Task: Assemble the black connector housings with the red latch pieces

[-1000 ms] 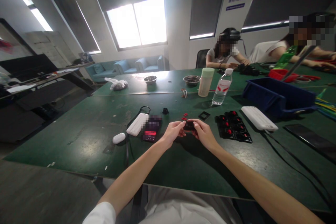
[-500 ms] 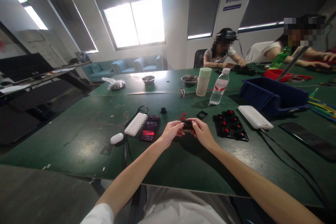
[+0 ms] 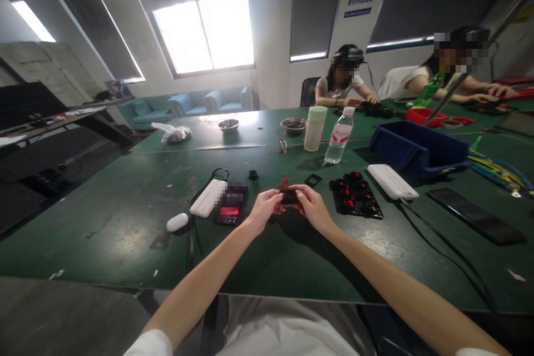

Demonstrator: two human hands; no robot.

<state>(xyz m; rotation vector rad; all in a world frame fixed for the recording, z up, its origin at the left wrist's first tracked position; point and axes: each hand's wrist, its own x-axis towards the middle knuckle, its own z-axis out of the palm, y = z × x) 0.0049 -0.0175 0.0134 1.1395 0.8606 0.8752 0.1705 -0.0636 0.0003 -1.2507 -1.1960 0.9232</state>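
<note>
Between my two hands is a small black plastic part (image 3: 289, 197), held just above the green table (image 3: 267, 267). My left hand (image 3: 266, 207) pinches its left side, and my right hand (image 3: 311, 204) grips the right side. Fingers cover its edges, so its exact kind is unclear. Small red pieces (image 3: 283, 182) lie just beyond my fingers. A black square frame (image 3: 313, 180) rests past my right hand, and a round black piece (image 3: 253, 174) sits beyond my left. To the right stand several black parts with red pieces (image 3: 356, 194), grouped in rows.
At left lie a phone (image 3: 231, 206), a white power bank (image 3: 208, 198) and a white earbud case (image 3: 177, 222). Farther back are a water bottle (image 3: 339, 136), a green-lidded bottle (image 3: 315, 129) and a blue bin (image 3: 419, 150). Two people work across the table at right.
The view has turned slightly to the right, so everything sits a little farther left. Both hands still hold the black part, its top now showing more between the fingers.
</note>
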